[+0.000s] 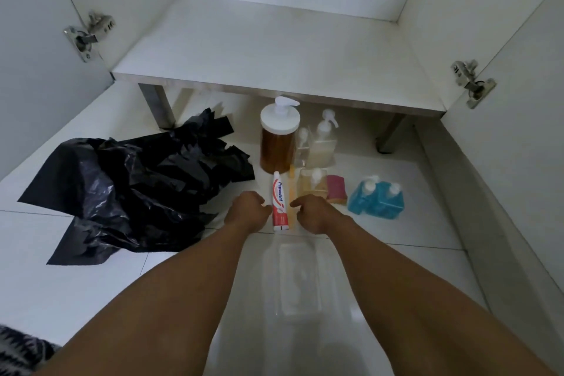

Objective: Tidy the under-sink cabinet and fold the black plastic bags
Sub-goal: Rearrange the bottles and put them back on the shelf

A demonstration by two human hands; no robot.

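A heap of crumpled black plastic bags point(134, 192) lies on the white floor at the left. A red and white toothpaste tube point(279, 201) lies flat in front of the cabinet, with a thin yellow stick point(292, 189) along its right side. My left hand point(247, 212) has its fingers curled and pinches the tube's left edge. My right hand point(316, 214) is curled on the other side, its fingertip at the yellow stick; a grip does not show. The cabinet shelf point(274, 49) is bare.
Under the shelf stand a brown pump bottle point(276, 143), clear pump bottles point(320, 143) and blue bottles point(377, 200), with a pink sponge point(336, 188) between. A clear plastic container point(300, 278) lies between my forearms. Both cabinet doors stand open, hinges point(88, 35) showing.
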